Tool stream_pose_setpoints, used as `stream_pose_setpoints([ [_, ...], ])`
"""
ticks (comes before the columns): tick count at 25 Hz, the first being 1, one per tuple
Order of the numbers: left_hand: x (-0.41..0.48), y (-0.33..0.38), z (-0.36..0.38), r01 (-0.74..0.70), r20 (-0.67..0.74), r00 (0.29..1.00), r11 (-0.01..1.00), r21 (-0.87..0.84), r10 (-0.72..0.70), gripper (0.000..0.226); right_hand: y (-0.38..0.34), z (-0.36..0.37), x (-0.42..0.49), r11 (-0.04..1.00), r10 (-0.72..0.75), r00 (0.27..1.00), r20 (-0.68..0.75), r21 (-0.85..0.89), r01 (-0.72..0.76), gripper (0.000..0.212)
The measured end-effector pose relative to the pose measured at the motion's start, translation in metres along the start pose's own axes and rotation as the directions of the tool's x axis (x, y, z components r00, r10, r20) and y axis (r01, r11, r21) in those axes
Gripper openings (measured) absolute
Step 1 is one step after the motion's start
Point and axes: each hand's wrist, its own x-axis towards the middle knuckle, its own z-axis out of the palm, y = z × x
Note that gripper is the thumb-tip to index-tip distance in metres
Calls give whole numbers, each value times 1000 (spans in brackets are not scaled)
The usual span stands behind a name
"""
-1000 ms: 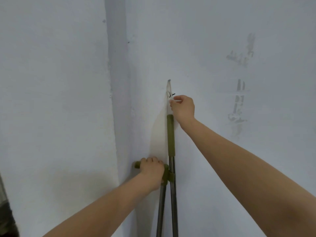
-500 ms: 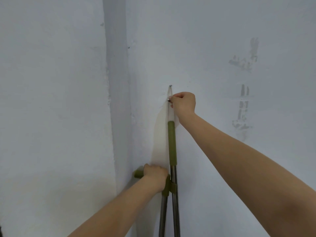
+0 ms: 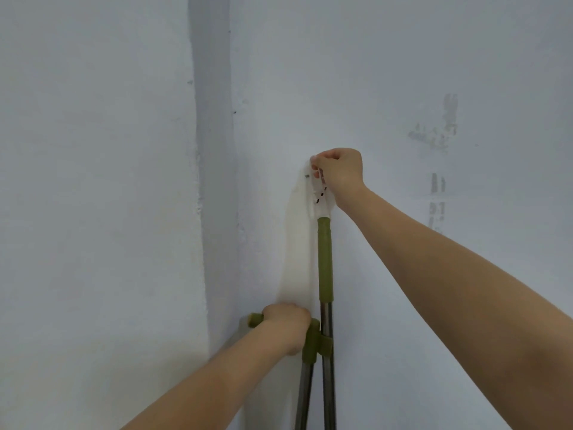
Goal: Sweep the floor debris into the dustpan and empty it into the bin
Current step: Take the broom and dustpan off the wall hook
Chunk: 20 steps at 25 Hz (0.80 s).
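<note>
Item: 2 metal poles, upright against the white wall (image 3: 93, 181).
- Right pole: broom handle (image 3: 324, 259), olive sleeve. Right hand (image 3: 339, 173) pinches the white hanging tab (image 3: 321, 203) at its top, beside a small nail (image 3: 306, 176).
- Left pole: dustpan handle (image 3: 311, 342). Left hand (image 3: 286, 328) is wrapped around its olive crossgrip.

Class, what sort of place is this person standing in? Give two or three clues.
Likely an indoor room corner where cleaning tools are kept: plain white walls meet there, grey scuff marks show on one, and two long green-and-metal handles sit against it.
</note>
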Motion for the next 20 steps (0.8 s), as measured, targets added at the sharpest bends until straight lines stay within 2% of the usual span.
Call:
stream_pose_setpoints([
  [6, -15, 1, -8, -65, -12, 998, 998, -24, 65, 26, -9, -9, -3, 999, 19, 1000, 22, 37, -20, 16],
  [11, -25, 33, 3, -195, 31, 979, 972, -134, 201, 36, 9, -51, -26, 998, 32, 999, 37, -52, -31, 20],
  [15, -27, 77, 4, -295, 48, 949, 931, -213, 312, 46, 21, -116, -42, 988, 54, 996, -70, -141, -63, 19],
  [18, -25, 119, -3, -408, 33, 902, 875, -261, 430, 46, 22, -177, -57, 974, 75, 975, -208, -193, -116, 18],
  [20, -22, 145, -10, -506, -2, 854, 830, -233, 520, 48, 17, -213, -72, 963, 72, 958, -278, -230, -140, 14],
])
